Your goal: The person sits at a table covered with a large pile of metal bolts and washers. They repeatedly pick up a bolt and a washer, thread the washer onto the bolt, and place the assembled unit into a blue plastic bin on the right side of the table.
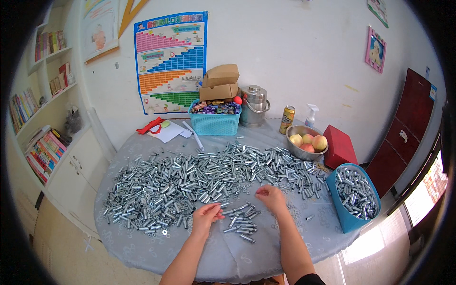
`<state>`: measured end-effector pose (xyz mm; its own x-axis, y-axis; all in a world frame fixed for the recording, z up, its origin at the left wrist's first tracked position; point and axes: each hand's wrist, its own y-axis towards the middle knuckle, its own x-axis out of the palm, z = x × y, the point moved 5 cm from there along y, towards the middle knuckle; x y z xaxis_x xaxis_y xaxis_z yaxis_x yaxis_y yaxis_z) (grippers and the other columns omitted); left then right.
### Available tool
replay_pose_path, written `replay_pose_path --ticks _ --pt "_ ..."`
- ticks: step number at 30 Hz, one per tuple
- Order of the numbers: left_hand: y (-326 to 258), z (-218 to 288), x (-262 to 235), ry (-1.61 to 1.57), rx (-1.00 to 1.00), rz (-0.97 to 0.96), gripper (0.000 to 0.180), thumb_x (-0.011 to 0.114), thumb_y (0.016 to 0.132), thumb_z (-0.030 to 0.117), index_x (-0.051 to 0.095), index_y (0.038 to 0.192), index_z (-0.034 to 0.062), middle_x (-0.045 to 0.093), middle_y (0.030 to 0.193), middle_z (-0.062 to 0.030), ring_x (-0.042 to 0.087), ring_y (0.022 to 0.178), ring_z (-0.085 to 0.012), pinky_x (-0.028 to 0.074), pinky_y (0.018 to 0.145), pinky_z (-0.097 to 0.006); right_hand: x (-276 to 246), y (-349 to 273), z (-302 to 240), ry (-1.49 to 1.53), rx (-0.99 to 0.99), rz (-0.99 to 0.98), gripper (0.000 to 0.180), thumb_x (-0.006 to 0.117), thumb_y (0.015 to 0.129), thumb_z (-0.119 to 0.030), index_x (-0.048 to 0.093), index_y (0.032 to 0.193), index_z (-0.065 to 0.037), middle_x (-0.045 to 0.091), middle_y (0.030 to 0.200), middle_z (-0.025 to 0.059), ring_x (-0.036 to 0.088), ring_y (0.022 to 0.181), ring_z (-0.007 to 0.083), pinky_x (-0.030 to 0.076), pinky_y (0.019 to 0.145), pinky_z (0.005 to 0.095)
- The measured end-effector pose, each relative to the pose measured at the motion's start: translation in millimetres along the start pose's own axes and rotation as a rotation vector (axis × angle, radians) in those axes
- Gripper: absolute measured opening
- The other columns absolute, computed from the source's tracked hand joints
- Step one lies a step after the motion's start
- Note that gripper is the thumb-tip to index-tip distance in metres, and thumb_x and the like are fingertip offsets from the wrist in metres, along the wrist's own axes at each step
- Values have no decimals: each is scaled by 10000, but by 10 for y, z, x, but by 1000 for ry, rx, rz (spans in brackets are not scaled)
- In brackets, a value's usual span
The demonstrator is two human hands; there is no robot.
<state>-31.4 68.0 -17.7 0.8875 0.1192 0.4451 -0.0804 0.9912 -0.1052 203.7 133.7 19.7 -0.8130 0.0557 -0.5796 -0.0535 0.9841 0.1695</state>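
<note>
My left hand [205,219] is closed, with a silvery bolt [223,204] at its fingertips. Just to its right on the cloth lies a small group of bolts with sleeves [244,221], roughly side by side. My right hand [271,197] hovers by the near edge of the big heap, its fingers pinched together; whatever they may hold is too small to make out. Behind both hands spreads the wide heap of metal sleeves and bolts [190,173]. Loose flat washers [165,232] are scattered among the pieces.
A blue basket [346,225] full of metal pieces stands at the right edge. Farther back are a steel bowl [304,154] of fruit, a red box [339,147], a can [287,119], a spray bottle [311,115], a metal canister [255,107] and a turquoise basket [213,126] of packets.
</note>
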Motion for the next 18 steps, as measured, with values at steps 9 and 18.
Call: replay_pose_path --ticks 9,18 --pt "-16 -33 -3 -84 -85 -12 201 591 828 73 589 972 -67 608 825 -122 590 694 -154 553 676 -331 500 -148 -348 733 126 -417 183 668 770 -100 612 928 -26 637 839 31 592 772 97 447 678 218" --pt "2 -106 -2 -175 -173 -68 177 606 823 87 594 933 -51 610 819 -108 590 685 -152 550 683 -333 524 -139 -282 708 133 -410 202 658 787 -136 633 958 -32 638 836 19 583 770 88 440 678 217"
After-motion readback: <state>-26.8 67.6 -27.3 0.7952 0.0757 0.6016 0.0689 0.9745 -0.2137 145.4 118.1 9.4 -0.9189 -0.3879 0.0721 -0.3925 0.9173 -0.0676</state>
